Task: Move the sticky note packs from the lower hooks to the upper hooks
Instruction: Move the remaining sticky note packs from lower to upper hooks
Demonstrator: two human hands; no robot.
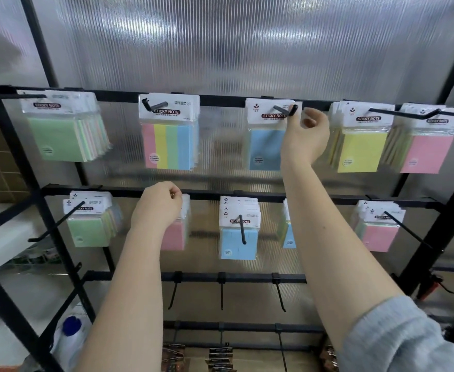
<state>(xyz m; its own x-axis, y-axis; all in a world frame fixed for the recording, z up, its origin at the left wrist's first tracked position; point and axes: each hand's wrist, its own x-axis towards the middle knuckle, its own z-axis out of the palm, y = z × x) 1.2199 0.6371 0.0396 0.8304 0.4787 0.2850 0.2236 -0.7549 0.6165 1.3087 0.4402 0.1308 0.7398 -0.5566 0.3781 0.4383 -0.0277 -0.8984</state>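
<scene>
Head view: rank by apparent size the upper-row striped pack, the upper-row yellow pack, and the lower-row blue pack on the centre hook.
1. striped pack
2. yellow pack, close to the striped; order unsure
3. blue pack, clearly smallest; the wide-angle lens may distort this

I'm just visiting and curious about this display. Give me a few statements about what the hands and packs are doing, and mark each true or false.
1. The right hand is up at the top row, by the hook of a blue pack. True.
2. The left hand rests at its side. False: its fingers are curled at a pink pack on the lower row.
3. The hooks on the third rail down hold packs. False: they are bare.
4. A multicoloured striped pack hangs on the top row. True.
</scene>
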